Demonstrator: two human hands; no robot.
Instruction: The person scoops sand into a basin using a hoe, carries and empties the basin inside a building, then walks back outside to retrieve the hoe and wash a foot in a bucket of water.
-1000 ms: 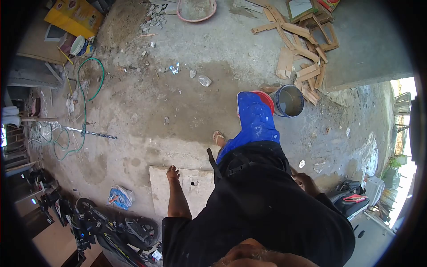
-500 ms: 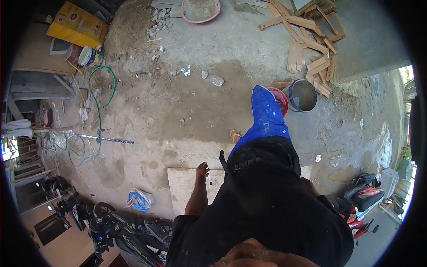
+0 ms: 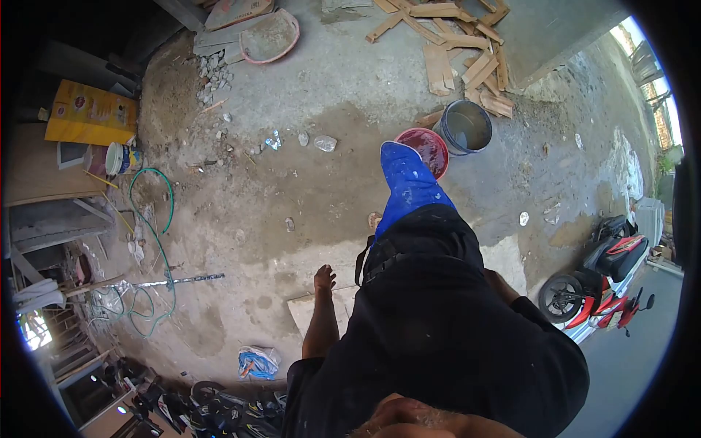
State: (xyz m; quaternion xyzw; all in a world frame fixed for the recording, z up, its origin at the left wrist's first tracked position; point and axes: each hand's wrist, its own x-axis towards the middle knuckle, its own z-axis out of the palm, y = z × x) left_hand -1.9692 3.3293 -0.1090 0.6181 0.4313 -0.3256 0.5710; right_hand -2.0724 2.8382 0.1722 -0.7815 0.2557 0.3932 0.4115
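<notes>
My left hand [image 3: 326,277] hangs beside my body over the floor, fingers loosely apart, with nothing in it. Beneath that arm lies a pale flat board [image 3: 342,306]. My right hand [image 3: 499,285] is at my other side, partly behind my dark clothing; its fingers cannot be made out. Blue paint-flecked cloth [image 3: 410,182] covers my leg below the dark garment. Just ahead of it stand a red bucket [image 3: 431,150] with reddish contents and a dark bucket [image 3: 467,128] holding murky liquid.
Wood scraps [image 3: 475,51] are piled beyond the buckets. A shallow pan [image 3: 270,36] lies near rubble [image 3: 214,77]. To the left are a green hose [image 3: 171,197], a yellow box [image 3: 93,113] and a white bucket [image 3: 117,158]. Motorcycles stand at lower left and right, including a red one [image 3: 610,281].
My view has turned, and the buckets and wood pile now appear farther left. More of the red bucket and red motorcycle shows. My left hand still hangs at my side.
</notes>
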